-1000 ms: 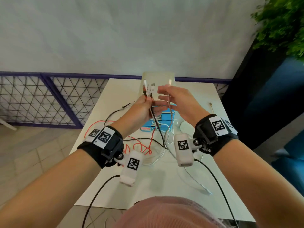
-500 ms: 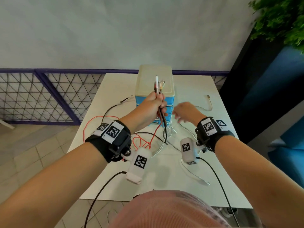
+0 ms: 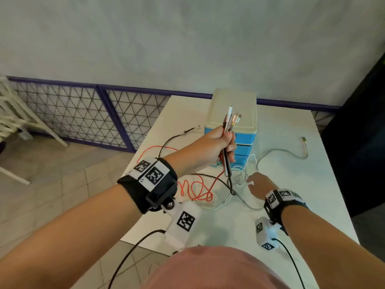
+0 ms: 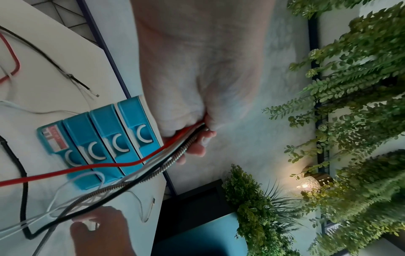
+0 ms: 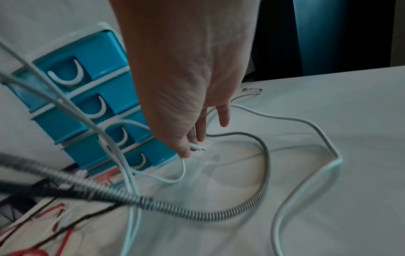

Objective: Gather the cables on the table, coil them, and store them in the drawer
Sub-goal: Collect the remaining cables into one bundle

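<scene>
Head view: cable ends (image 3: 230, 122) are gripped upright in the left hand (image 3: 210, 147) before the drawer unit (image 3: 241, 140). Only on the right wrist view is a white plug (image 5: 197, 148) seen pinched by the right hand (image 5: 186, 104), low over the table (image 5: 328, 121).

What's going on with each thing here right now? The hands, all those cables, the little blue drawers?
Left hand: raised, gripping a bundle of cable ends upright.
Cable bundle: plugs point up, lengths trail down to the table.
Right hand: low over the table, fingers pinching a white plug.
White plug: held, its cable loose on the table.
Red cable: tangled on the table.
Drawer unit: all drawers closed.
</scene>
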